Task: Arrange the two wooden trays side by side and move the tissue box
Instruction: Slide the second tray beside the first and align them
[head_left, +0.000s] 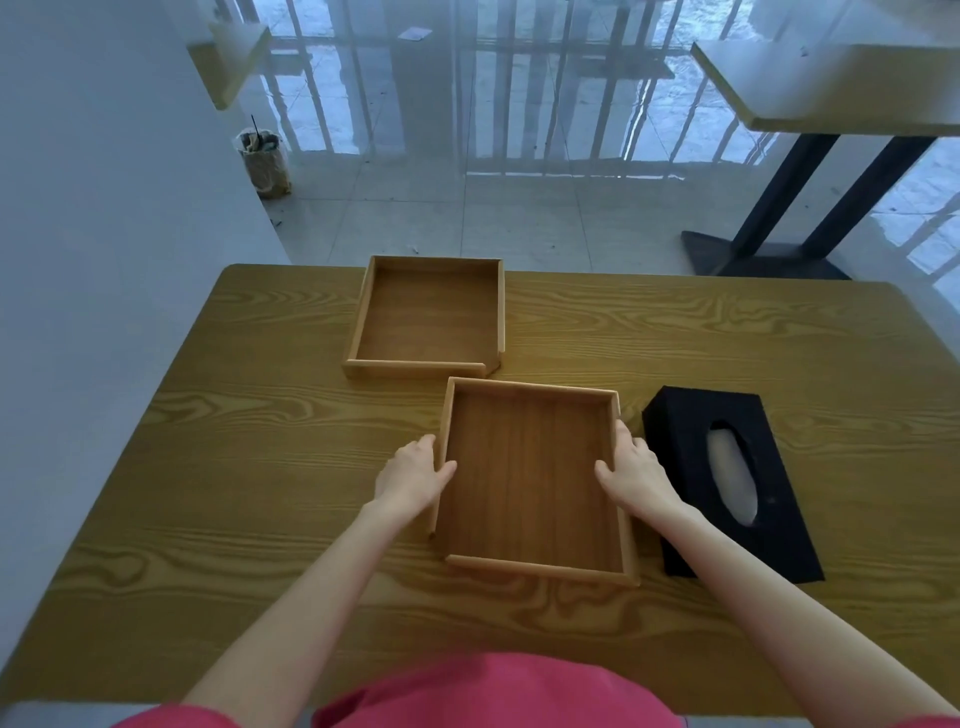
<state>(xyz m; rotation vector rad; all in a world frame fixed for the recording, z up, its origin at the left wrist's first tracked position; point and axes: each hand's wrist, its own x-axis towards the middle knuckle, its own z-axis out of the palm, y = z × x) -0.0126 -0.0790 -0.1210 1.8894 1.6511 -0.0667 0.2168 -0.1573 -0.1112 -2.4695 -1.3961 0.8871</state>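
Note:
Two square wooden trays lie on the wooden table (218, 467). The far tray (431, 317) rests near the table's back edge, left of centre. The near tray (530, 478) sits in front of it, shifted right, its far left corner close to the far tray's near right corner. My left hand (410, 475) grips the near tray's left wall, thumb inside. On the tray's right wall my right hand (636, 470) holds the same way. A black tissue box (727, 483) with a white tissue in its oval slot lies just right of the near tray.
A white wall runs along the table's left side. Beyond the table's back edge is a tiled floor with a cup of litter (263, 161) by the wall. Another table (831, 88) on dark legs stands at the back right.

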